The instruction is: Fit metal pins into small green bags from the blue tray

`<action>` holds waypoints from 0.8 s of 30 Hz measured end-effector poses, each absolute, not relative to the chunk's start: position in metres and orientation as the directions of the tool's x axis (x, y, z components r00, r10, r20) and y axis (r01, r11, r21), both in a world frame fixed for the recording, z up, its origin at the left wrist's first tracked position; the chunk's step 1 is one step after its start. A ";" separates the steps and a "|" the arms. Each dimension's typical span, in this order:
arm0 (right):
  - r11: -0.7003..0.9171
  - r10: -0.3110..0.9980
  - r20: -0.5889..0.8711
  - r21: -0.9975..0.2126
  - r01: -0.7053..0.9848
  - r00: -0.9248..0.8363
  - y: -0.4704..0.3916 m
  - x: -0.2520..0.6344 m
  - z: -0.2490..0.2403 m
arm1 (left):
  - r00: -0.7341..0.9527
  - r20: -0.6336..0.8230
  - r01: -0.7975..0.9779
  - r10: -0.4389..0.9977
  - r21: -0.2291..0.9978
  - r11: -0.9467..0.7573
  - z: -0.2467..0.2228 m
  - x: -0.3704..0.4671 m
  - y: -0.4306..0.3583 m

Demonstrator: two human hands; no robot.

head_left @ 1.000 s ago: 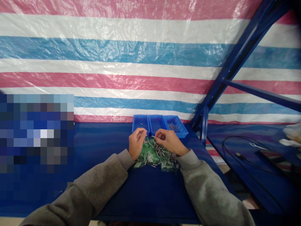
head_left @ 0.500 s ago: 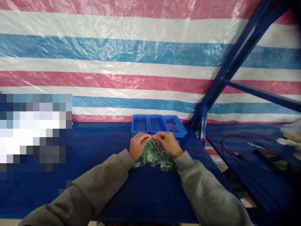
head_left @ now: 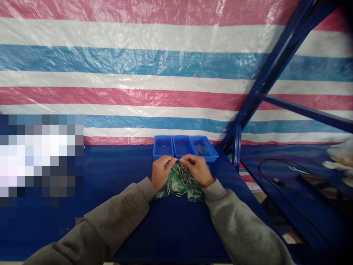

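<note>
My left hand [head_left: 160,173] and my right hand [head_left: 199,170] meet fingertip to fingertip above a heap on the blue table. Both are closed in a pinch on a small, thin silver pin-like piece [head_left: 178,160], mostly covered by the fingers. Under them lie green-tinted clear plastic bags [head_left: 174,181] with slim parts inside. A cluster of dark and silver pin-like pieces [head_left: 188,178] rests on the bags below my right hand. Several loose ones [head_left: 178,194] lie at the heap's near edge.
Just beyond my hands stand three blue bins: the left bin [head_left: 158,147] holds a thin metal piece, the middle bin [head_left: 182,145] is partly hidden, and the right bin [head_left: 211,151] contains small parts. A blue metal frame [head_left: 236,145] and a black cable [head_left: 260,173] are at right.
My fingertips have drawn slightly closer together, so less of the thin piece shows between them. The whole view has shifted a little; the heap and bins stay put.
</note>
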State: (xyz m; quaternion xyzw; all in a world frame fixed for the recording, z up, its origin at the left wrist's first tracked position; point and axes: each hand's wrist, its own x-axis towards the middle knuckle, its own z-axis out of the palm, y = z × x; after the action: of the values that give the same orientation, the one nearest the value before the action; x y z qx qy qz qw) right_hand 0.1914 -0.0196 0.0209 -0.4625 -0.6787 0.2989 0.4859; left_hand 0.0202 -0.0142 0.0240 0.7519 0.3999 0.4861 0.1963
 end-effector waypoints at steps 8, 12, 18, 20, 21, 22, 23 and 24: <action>0.419 0.902 0.415 -0.776 0.471 -0.119 -0.022 0.192 0.020 | 0.146 0.483 0.228 0.863 0.833 -0.505 0.015 0.021 -0.012; 0.425 0.896 0.426 -0.747 0.511 -0.122 -0.023 0.191 0.019 | 0.126 0.446 0.147 0.886 0.875 -0.461 0.004 0.020 -0.008; 0.451 0.879 0.447 -0.672 0.587 -0.164 -0.024 0.190 0.021 | 0.133 0.516 0.219 0.846 0.817 -0.533 0.008 0.019 -0.011; 0.461 0.868 0.470 -0.644 0.611 -0.160 -0.024 0.190 0.022 | 0.140 0.557 0.227 0.819 0.787 -0.574 0.011 0.019 -0.014; 0.462 0.863 0.484 -0.637 0.617 -0.145 -0.024 0.190 0.023 | 0.143 0.567 0.214 0.811 0.783 -0.584 0.012 0.020 -0.015; 0.459 0.857 0.499 -0.634 0.622 -0.124 -0.024 0.190 0.023 | 0.145 0.568 0.191 0.810 0.787 -0.587 0.012 0.020 -0.016; 0.454 0.852 0.514 -0.634 0.626 -0.097 -0.024 0.191 0.023 | 0.150 0.564 0.164 0.812 0.795 -0.583 0.012 0.020 -0.017; 0.447 0.846 0.528 -0.635 0.630 -0.068 -0.024 0.191 0.023 | 0.159 0.559 0.140 0.814 0.803 -0.579 0.011 0.021 -0.017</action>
State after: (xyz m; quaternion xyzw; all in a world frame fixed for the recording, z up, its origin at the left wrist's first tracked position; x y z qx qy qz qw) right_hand 0.1914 -0.0242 0.0228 -0.5122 -0.7208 0.1196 0.4515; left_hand 0.0206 -0.0173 0.0113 0.6970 0.3420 0.5511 0.3058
